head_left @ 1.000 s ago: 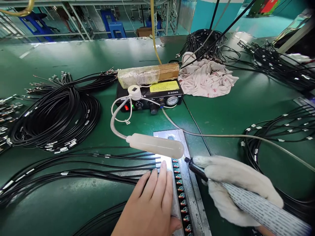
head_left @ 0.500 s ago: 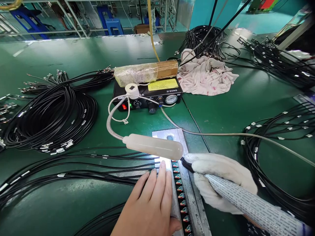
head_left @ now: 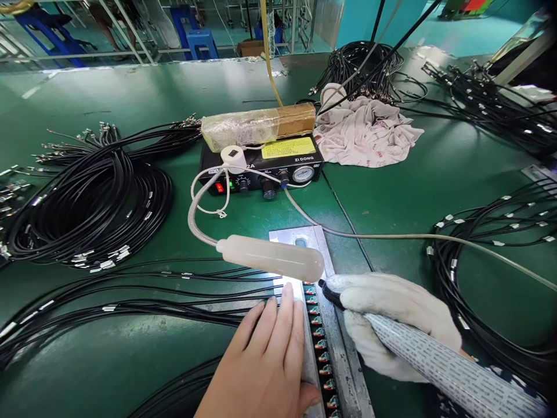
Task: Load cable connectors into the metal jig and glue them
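Observation:
My bare left hand point(head_left: 265, 348) lies flat, fingers stretched out, on the metal clamping fixture point(head_left: 343, 354). A row of small cable ends with coloured wires and copper-like tips point(head_left: 319, 332) runs along the slot beside my fingers. Black cables point(head_left: 200, 313) enter the fixture from the left. In a white glove, my right hand point(head_left: 395, 319) is closed around a pen-like tool with a black front point(head_left: 331, 294) and a thick sleeve in white printed film. The tool's tip is at the fixture's right side, below the lamp's end; whether it touches a part is unclear. A gooseneck lamp point(head_left: 270, 255) hangs over the fixture's upper part.
Behind stands a black dispenser box point(head_left: 256, 174) with knobs and a gauge, a wrapped roll point(head_left: 243, 129) on top. Coiled black cables point(head_left: 143, 220) lie left, more coils point(head_left: 448, 278) right. A crumpled cloth point(head_left: 369, 133) sits at the back; a thin hose point(head_left: 391, 237) crosses rightward.
My right hand and its tool have shifted very slightly to the right. My left hand, the fixture and the lamp stay practically where they were.

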The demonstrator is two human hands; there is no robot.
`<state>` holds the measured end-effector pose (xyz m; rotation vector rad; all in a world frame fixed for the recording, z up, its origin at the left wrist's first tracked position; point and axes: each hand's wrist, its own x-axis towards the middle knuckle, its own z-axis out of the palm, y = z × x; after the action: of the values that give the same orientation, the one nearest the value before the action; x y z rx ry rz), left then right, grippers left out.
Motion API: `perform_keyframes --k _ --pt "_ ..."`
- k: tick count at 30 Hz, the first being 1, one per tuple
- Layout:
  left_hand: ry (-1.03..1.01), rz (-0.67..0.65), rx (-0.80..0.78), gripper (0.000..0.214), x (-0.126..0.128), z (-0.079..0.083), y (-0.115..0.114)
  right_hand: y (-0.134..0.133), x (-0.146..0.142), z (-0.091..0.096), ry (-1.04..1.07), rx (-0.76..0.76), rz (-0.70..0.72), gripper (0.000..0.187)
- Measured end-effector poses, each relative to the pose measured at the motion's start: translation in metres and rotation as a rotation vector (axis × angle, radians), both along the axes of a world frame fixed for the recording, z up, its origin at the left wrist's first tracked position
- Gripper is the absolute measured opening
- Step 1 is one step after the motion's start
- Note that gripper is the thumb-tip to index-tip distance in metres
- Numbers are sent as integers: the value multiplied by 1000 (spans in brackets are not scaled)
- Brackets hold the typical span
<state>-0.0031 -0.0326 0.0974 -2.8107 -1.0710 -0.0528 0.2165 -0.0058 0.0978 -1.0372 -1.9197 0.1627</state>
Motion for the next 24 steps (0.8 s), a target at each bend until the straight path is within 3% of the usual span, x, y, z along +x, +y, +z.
perform_keyframes --k 13,24 --pt "-6 11 3 65 -1 1 -3 3 1 8 -124 71 60 23" --pt "8 18 -18 66 -1 3 -5 4 -1 1 -44 29 -15 16"
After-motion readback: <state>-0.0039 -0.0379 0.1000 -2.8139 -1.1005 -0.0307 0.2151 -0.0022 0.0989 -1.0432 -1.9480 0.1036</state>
